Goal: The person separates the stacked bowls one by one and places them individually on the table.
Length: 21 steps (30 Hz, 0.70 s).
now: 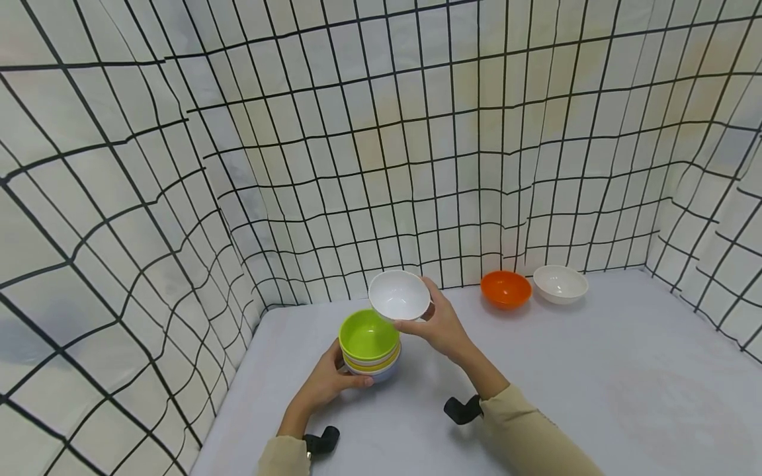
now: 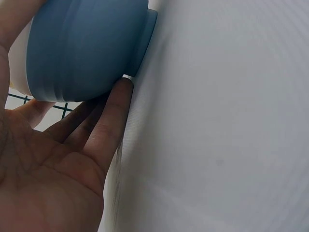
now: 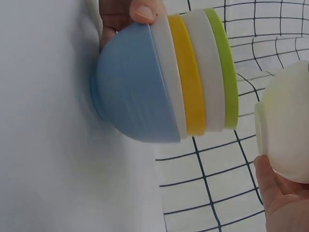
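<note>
A stack of nested bowls stands on the table, the blue bowl (image 3: 133, 87) at the bottom and the lime green bowl (image 1: 368, 336) on top. Between them show white rims and a yellow bowl (image 3: 189, 72). My left hand (image 1: 327, 380) grips the stack from its left side, thumb across the front and fingers low beside the blue bowl's foot in the left wrist view. Raised above the stack's upper right, a white bowl (image 1: 397, 297) is held by my right hand (image 1: 442, 327), thumb and fingers at its right side. It overlaps the green rim in the head view.
An orange bowl (image 1: 506, 291) and another white bowl (image 1: 561, 285) sit side by side at the back right of the white table (image 1: 571, 377). Behind rises a white wall covering with black grid lines (image 1: 381, 152), which also runs along both sides.
</note>
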Each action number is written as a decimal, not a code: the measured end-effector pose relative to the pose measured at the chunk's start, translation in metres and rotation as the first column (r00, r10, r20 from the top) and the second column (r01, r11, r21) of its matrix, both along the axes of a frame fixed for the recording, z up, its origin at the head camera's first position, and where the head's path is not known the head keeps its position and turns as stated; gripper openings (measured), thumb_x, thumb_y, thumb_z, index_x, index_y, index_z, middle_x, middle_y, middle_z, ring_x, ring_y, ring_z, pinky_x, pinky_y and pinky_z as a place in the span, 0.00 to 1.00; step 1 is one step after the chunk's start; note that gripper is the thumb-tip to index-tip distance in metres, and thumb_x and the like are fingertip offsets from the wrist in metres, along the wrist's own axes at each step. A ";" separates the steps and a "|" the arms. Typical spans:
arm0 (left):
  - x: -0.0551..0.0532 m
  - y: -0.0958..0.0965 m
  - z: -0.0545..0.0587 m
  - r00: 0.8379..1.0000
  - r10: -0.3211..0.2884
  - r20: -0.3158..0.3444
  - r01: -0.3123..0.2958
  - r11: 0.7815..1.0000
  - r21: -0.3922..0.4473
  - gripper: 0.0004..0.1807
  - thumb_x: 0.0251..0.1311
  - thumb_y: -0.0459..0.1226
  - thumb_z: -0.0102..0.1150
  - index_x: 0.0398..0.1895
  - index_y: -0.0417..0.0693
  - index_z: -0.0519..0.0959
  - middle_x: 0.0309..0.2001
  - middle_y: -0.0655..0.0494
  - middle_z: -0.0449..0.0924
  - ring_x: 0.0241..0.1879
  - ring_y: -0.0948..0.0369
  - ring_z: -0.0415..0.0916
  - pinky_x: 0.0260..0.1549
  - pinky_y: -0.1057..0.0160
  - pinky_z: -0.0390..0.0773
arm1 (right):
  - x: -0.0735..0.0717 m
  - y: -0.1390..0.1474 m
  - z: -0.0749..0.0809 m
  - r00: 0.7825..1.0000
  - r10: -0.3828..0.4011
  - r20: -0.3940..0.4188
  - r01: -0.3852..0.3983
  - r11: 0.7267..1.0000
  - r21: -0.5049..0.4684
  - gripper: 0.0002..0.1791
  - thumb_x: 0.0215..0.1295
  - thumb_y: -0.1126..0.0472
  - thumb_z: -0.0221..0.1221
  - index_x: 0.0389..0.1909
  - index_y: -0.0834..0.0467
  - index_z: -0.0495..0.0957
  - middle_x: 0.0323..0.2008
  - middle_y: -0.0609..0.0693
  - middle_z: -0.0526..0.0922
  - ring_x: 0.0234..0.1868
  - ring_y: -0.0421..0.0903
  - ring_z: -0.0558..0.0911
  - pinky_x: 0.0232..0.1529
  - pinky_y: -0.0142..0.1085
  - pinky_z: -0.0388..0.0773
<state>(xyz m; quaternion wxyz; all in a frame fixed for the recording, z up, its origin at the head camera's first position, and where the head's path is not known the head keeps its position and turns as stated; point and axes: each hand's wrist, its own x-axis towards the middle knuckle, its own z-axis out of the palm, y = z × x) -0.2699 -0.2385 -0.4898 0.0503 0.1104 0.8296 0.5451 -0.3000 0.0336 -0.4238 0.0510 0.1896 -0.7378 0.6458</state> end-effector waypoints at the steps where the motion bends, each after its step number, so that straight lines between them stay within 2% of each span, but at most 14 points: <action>1: 0.000 0.000 0.000 1.000 0.000 -0.001 0.000 1.000 0.001 0.61 0.44 0.43 0.84 0.80 0.62 0.55 0.75 0.53 0.67 0.77 0.45 0.62 0.77 0.37 0.59 | -0.001 0.002 0.000 1.000 -0.010 0.005 0.010 1.000 0.000 0.53 0.52 0.56 0.78 0.76 0.46 0.59 0.69 0.51 0.72 0.65 0.55 0.79 0.63 0.48 0.82; 11: -0.001 0.000 0.000 1.000 0.012 0.012 -0.012 1.000 0.007 0.63 0.41 0.43 0.85 0.80 0.64 0.55 0.76 0.54 0.67 0.77 0.46 0.62 0.77 0.38 0.59 | -0.015 0.028 -0.002 0.992 -0.100 0.076 0.101 0.995 -0.009 0.57 0.52 0.56 0.78 0.78 0.49 0.54 0.72 0.54 0.67 0.68 0.59 0.75 0.65 0.53 0.79; 21: 0.000 0.000 -0.002 1.000 0.020 0.016 -0.020 1.000 0.017 0.63 0.41 0.43 0.85 0.81 0.64 0.54 0.76 0.54 0.66 0.77 0.45 0.61 0.77 0.37 0.58 | -0.023 0.043 -0.008 0.975 -0.174 0.137 0.171 0.985 0.037 0.63 0.52 0.54 0.78 0.82 0.50 0.46 0.77 0.56 0.60 0.71 0.60 0.70 0.67 0.53 0.78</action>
